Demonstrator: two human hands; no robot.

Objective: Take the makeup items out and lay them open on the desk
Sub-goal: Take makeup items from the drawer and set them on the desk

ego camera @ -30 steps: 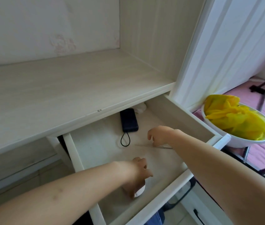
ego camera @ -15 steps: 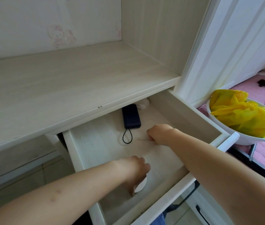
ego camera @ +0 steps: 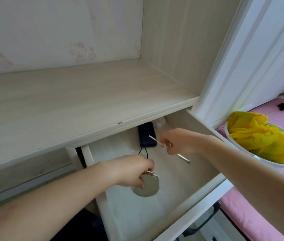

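My left hand (ego camera: 134, 168) grips the round compact (ego camera: 146, 186) just above the drawer (ego camera: 186, 181) floor, my right hand (ego camera: 176, 141) pinches the thin pencil (ego camera: 157, 140); I should lift both clear, level, onto the desk (ego camera: 68, 101).

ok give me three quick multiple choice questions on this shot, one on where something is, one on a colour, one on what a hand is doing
1. Where is the dark power bank?
A. on the desk top
B. at the back of the open drawer
C. in the white bowl

2. What colour is the bag in the bowl?
A. yellow
B. blue
C. black

3. What is the left hand doing?
A. resting flat and open
B. gripping a round compact
C. pushing the drawer

Answers: B, it lies inside the drawer under the desk edge. A, the crumpled bag is bright yellow. B, its fingers curl over the compact's rim, while the right hand pinches a thin pencil.
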